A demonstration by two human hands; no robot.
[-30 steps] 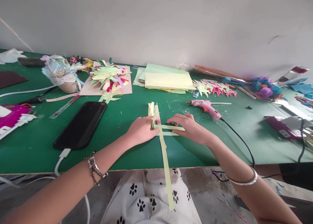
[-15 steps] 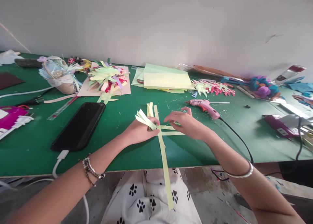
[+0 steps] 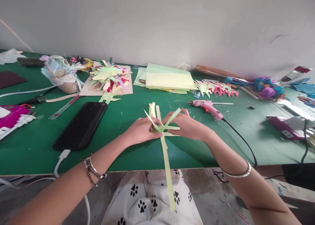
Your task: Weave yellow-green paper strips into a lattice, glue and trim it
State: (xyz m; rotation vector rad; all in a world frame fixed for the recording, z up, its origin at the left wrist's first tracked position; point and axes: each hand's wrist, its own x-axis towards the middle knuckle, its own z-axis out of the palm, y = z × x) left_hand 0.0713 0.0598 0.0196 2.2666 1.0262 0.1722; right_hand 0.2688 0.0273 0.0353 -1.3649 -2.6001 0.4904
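Pale green and yellow paper strips (image 3: 161,129) cross at a small knot between my hands. One long strip (image 3: 167,172) runs from the knot over the table's front edge, above my lap. My left hand (image 3: 140,130) pinches the crossing from the left, thumb below and fingers curled above. My right hand (image 3: 190,126) is curled at the right side of the knot, its fingertips against the strips, some of which pass in front of the fingers. Other strip ends fan upward and to the right. A folded yellow strip (image 3: 152,110) stands just behind the left fingers.
A pink glue gun (image 3: 208,107) lies right of my hands, its cord crossing the front edge. A black phone (image 3: 81,126) with a white cable is at left. Behind are a strip pile (image 3: 110,75), paper sheets (image 3: 169,80), a red-white woven piece (image 3: 222,88) and a decorated basket (image 3: 65,82).
Strip ends that pointed up and left over my left hand now spread apart, one leaning right across my right fingers. My right hand has moved slightly closer to the crossing.
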